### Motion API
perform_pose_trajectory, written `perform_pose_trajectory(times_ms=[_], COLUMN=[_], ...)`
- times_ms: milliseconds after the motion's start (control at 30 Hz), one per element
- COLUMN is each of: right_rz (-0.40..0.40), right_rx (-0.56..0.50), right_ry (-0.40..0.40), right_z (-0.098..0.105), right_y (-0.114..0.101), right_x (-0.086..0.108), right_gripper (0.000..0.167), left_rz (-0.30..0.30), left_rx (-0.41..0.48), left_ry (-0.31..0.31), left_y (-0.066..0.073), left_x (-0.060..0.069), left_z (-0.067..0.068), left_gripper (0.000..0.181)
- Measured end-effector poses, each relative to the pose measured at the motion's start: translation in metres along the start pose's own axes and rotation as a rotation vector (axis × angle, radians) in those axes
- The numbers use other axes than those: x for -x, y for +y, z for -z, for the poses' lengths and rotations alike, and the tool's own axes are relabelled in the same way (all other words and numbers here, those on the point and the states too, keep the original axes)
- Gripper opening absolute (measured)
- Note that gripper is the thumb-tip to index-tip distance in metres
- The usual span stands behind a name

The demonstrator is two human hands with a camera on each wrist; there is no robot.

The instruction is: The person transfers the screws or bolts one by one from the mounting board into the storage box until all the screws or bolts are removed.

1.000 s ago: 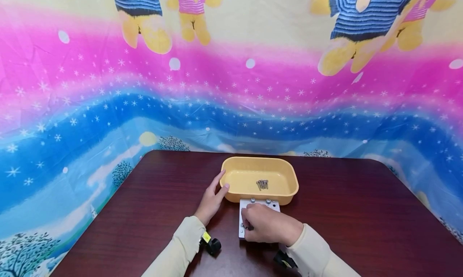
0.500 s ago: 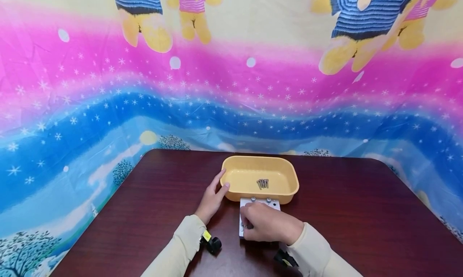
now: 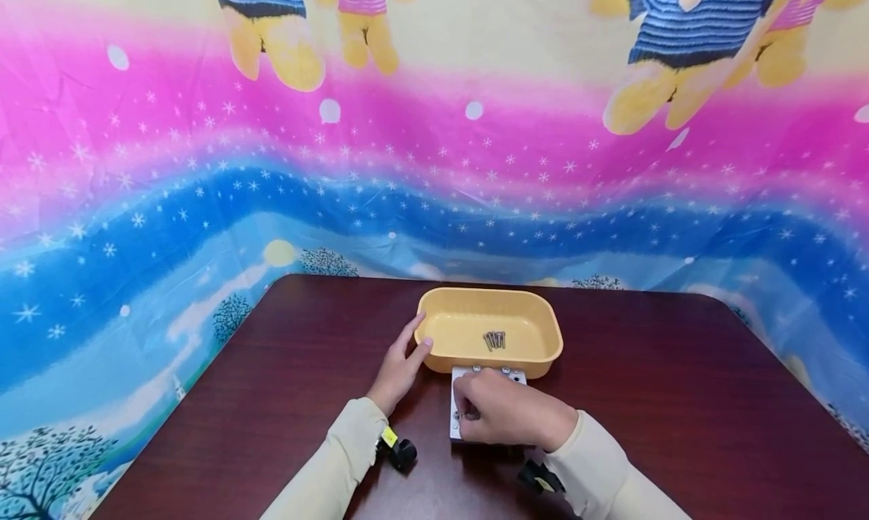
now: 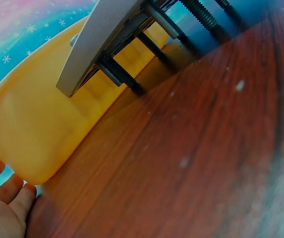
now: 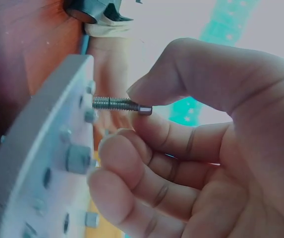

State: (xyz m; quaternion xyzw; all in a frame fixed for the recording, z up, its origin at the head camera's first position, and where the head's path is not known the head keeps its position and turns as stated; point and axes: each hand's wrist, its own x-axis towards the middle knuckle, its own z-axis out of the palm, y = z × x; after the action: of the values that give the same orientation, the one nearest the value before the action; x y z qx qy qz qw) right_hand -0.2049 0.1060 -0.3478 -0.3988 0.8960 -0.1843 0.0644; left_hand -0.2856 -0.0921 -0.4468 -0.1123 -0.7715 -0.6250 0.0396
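Note:
In the right wrist view my right hand [image 5: 196, 144] pinches the head of a threaded screw [image 5: 114, 103] between thumb and forefinger; its far end meets the face of a metal plate [image 5: 37, 134]. Other screws, one of them a thick-headed screw [image 5: 77, 159], stand in the plate. The left wrist view shows the plate [image 4: 94, 44] raised above the table, with several threaded shafts [image 4: 151, 45] pointing down from its underside. My left hand [image 3: 398, 365] rests with spread fingers against the left end of a yellow tray [image 3: 434, 363].
Several loose screws [image 3: 495, 341] lie together in the tray, which stands just beyond the plate. The dark red table [image 3: 652, 399] reaches back to a patterned cloth [image 3: 407, 165]. Black wrist cameras sit below both hands.
The head view has tilted slightly, so everything on the table appears a little higher. The right hand has shifted slightly on the screw, and more of the screw shows; the left hand keeps its place.

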Motion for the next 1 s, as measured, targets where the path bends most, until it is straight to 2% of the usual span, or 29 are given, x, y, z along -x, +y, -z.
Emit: perform_pose_trajectory(times_ms=[100,267,400,533,600,767,833,1000], right_rz=[0.017,-0.014,-0.026,-0.045,-0.058,-0.068,-0.074,-0.103], right_rx=[-0.013,-0.046,-0.004,-0.011,-0.015,-0.031,-0.057,-0.095], right_ry=[0.034,0.066,0.115,0.146,0.159,0.191,0.198,0.238], right_z=[0.005,0.016,0.023,0.029,0.031,0.036,0.038,0.041], right_y=[0.001,0.007,0.011,0.015,0.018,0.026,0.030,0.042], right_x=[0.001,0.004,0.007,0.010,0.011,0.014,0.015,0.019], right_gripper=[0.016,0.016,0.012,0.008,0.009,0.012,0.012,0.008], left_rz=[-0.006,-0.017,-0.016,-0.019,-0.028,-0.042,-0.044,-0.044], left_rx=[-0.005,-0.006,-0.010,-0.006,0.006,0.024,0.017,0.009], left_ry=[0.009,0.015,0.021,0.024,0.014,-0.005,-0.001,-0.003], left_y=[-0.003,-0.003,-0.002,-0.002,0.007,0.008,-0.001,-0.003], left_x=[-0.001,-0.002,-0.002,-0.002,0.002,0.003,-0.001,0.000], left_z=[0.000,0.000,0.001,0.001,0.002,0.002,0.001,-0.001], left_gripper=[0.052,0.053,0.053,0.053,0.053,0.055,0.055,0.054])
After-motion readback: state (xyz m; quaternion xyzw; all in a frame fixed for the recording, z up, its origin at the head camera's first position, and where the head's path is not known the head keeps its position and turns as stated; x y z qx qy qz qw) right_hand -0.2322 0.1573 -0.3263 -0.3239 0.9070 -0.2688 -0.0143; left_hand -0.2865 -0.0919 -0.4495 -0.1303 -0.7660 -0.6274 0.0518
